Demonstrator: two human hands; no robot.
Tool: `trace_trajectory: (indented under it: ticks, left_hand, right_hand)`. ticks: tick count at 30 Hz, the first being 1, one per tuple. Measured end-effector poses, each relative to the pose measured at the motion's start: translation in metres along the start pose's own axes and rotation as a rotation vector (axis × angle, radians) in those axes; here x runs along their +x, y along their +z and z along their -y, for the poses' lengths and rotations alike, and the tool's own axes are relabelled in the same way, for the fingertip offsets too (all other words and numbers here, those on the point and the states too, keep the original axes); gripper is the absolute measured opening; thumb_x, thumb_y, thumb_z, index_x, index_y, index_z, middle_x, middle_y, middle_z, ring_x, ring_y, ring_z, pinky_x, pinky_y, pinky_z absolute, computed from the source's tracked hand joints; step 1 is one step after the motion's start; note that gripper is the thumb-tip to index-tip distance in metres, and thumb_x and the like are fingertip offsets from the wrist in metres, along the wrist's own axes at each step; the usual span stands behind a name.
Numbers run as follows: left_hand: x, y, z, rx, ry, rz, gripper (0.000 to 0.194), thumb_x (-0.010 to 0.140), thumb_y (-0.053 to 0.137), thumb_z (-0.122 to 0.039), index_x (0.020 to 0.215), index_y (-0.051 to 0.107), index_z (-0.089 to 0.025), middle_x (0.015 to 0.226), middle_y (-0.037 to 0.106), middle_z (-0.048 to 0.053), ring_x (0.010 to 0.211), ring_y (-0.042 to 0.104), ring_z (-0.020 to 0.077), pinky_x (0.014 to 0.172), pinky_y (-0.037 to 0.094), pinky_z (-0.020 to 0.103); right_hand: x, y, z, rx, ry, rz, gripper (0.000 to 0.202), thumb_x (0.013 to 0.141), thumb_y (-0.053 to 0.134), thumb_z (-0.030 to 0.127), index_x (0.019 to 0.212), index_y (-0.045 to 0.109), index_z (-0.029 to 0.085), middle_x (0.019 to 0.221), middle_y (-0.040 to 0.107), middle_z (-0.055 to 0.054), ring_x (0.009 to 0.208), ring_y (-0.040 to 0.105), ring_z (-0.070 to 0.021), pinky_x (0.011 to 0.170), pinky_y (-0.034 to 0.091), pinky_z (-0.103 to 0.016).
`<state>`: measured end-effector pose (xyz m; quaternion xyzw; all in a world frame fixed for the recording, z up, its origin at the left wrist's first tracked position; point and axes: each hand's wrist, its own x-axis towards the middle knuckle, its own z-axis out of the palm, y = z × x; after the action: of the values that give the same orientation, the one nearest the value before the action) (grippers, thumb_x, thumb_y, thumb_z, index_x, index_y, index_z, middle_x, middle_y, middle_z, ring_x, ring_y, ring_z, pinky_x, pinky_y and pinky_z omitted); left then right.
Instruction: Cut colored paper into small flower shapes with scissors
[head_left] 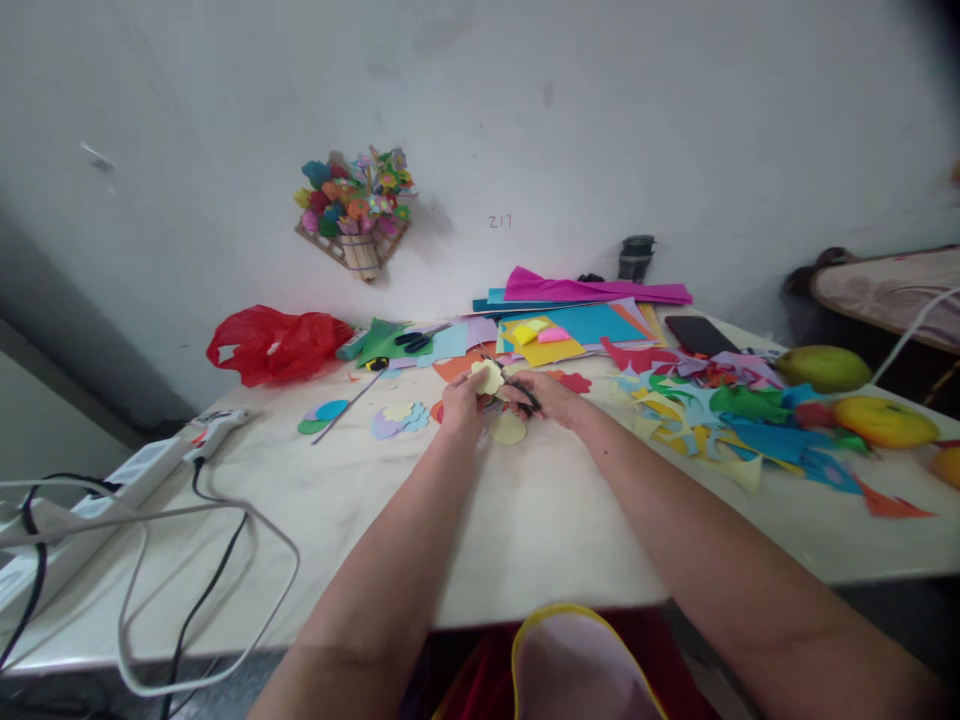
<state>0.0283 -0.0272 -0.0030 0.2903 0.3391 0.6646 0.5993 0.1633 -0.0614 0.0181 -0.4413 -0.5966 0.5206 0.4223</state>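
Note:
My left hand (463, 393) pinches a pale yellow paper flower (487, 377) above the middle of the table. My right hand (546, 393) is closed around dark-handled scissors (524, 391), whose blades point toward the flower's edge. Below the hands lies a pale yellow paper circle (508, 429). To the left are cut paper flowers in lilac and light blue (401, 420), and blue and green paper circles (330, 410). Red paper flowers (574, 382) show just beyond my right hand.
Colored paper sheets (592, 325) are stacked at the back, with a second pair of scissors (421, 338) to their left. Paper scraps (720, 410) and mangoes (885, 421) crowd the right. A red plastic bag (277, 343) sits back left; a power strip (142, 473) and cables line the left edge.

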Motion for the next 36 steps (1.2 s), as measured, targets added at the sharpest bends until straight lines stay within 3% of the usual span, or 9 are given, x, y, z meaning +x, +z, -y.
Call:
trace_trajectory:
  ticks: [13,21,36]
  left_hand:
    - [-0.005,0.002,0.002,-0.061,-0.032,0.001,0.029,0.054,0.081,-0.018,0.063,0.054,-0.016,0.056,0.056,-0.001,0.052,0.057,0.0112,0.054,0.047,0.023]
    - [-0.003,0.002,0.003,-0.064,-0.036,-0.011,0.018,0.062,0.074,-0.014,0.063,0.056,-0.015,0.058,0.058,0.001,0.054,0.058,0.0119,0.055,0.047,0.023]
    - [-0.003,0.002,0.006,-0.090,-0.025,-0.014,0.015,0.065,0.072,-0.011,0.069,0.058,-0.014,0.059,0.059,0.001,0.053,0.058,0.0115,0.053,0.047,0.023]
  right_hand:
    - [0.004,0.001,-0.006,-0.030,0.006,-0.017,0.022,0.071,0.070,0.030,0.073,0.053,0.017,0.049,0.055,0.003,0.038,0.046,-0.0084,0.032,0.022,-0.019]
    - [0.003,0.002,-0.004,-0.041,0.013,-0.037,0.026,0.068,0.074,0.032,0.072,0.053,0.017,0.048,0.054,0.003,0.038,0.045,-0.0081,0.032,0.024,-0.019]
    - [-0.001,0.006,0.003,-0.010,0.016,-0.049,0.023,0.068,0.071,0.031,0.068,0.052,0.017,0.047,0.052,0.004,0.039,0.046,-0.0083,0.034,0.025,-0.019]
